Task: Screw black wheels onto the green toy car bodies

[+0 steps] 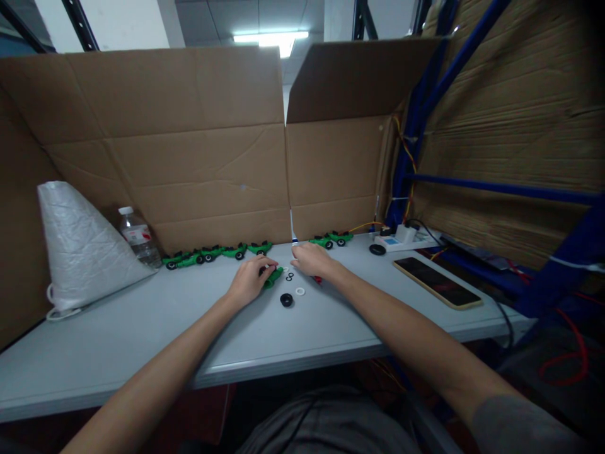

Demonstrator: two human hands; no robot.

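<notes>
My left hand [251, 279] is closed on a green toy car body [273, 278], pinching it just above the tabletop. My right hand [312, 258] is a little to the right, its fingers curled together; what they hold, if anything, is hidden. A small red object [318, 279] shows just below that hand, and I cannot tell whether it is held. Between and in front of the hands lie a black wheel [286, 300], a white ring [300, 291] and small black rings [290, 277].
Several green toy cars [235, 251] line the back left, and more green cars [331, 239] stand back right. A water bottle [140, 236] and silver bag [87, 246] are left. A phone [437, 282], power strip [411, 239] and black disc [377, 250] are right. Cardboard walls [212, 157] enclose the table.
</notes>
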